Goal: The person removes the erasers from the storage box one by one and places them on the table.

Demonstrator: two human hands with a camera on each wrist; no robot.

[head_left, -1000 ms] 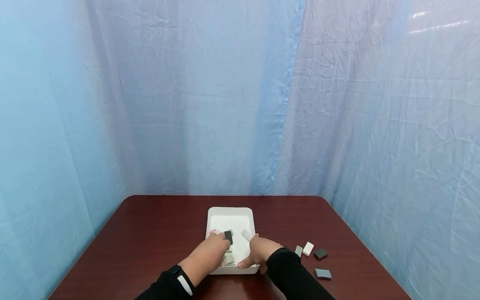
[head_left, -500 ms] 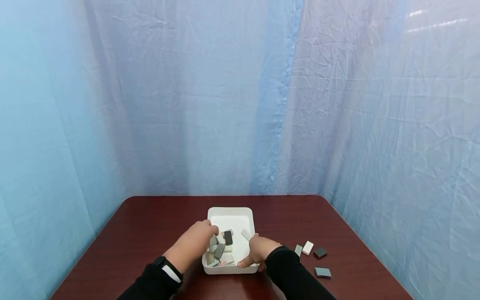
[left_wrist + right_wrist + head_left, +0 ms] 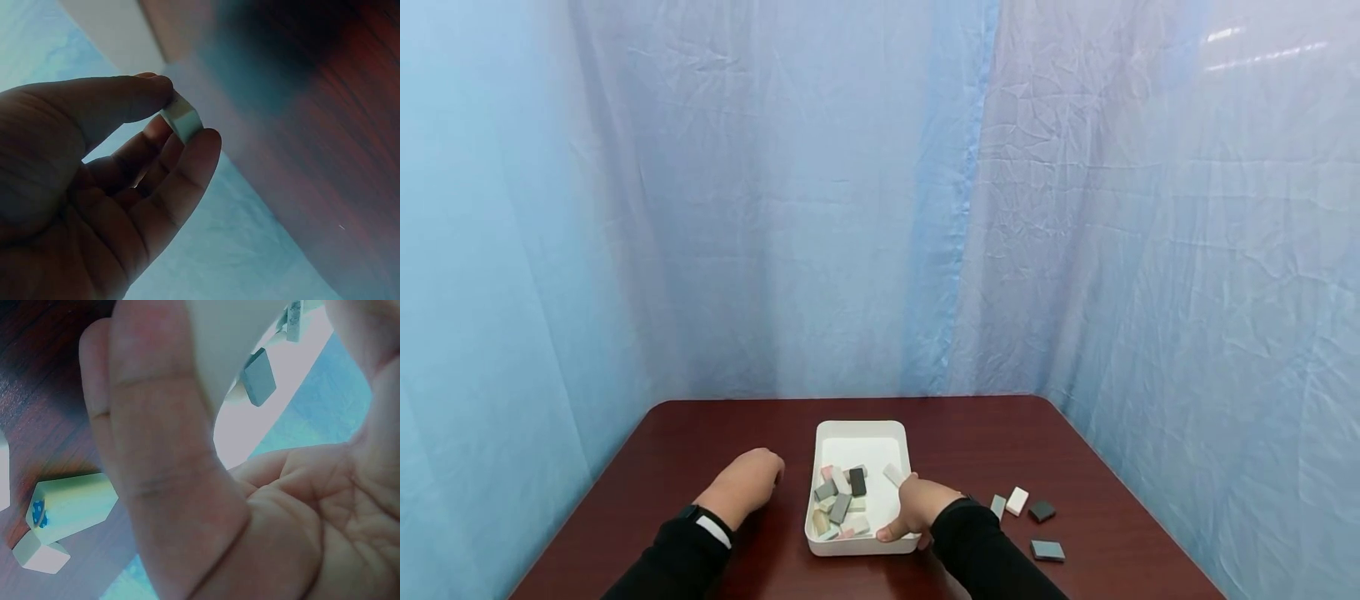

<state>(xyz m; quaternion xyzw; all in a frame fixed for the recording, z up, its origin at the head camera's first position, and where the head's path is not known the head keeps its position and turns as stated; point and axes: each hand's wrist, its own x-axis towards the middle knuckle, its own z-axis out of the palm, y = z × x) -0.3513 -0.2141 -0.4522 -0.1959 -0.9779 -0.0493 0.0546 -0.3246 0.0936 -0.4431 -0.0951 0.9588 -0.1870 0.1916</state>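
My left hand [image 3: 747, 482] is over the table, left of the white tray [image 3: 860, 431]. In the left wrist view its thumb and fingertips pinch a small pale block [image 3: 183, 119]. My right hand [image 3: 917, 510] grips the tray's right wall near the front corner, thumb over the inner side and other fingers outside. Several small blocks lie heaped in the tray's left and front part: white, beige, pinkish, a grey block [image 3: 840, 508] and a black block [image 3: 858, 482]. One white block [image 3: 893, 475] leans by the right wall near my right hand.
Right of the tray on the dark red table [image 3: 715, 417] lie a white block [image 3: 1017, 501], a dark block [image 3: 1042, 511], a grey block [image 3: 997, 506] and a blue-grey block [image 3: 1047, 551]. Light blue curtains [image 3: 850, 208] hang behind and at both sides.
My left hand has come up out of the tray and moved left over the table, uncovering the heaped blocks. My right hand has stayed at the tray's right wall.
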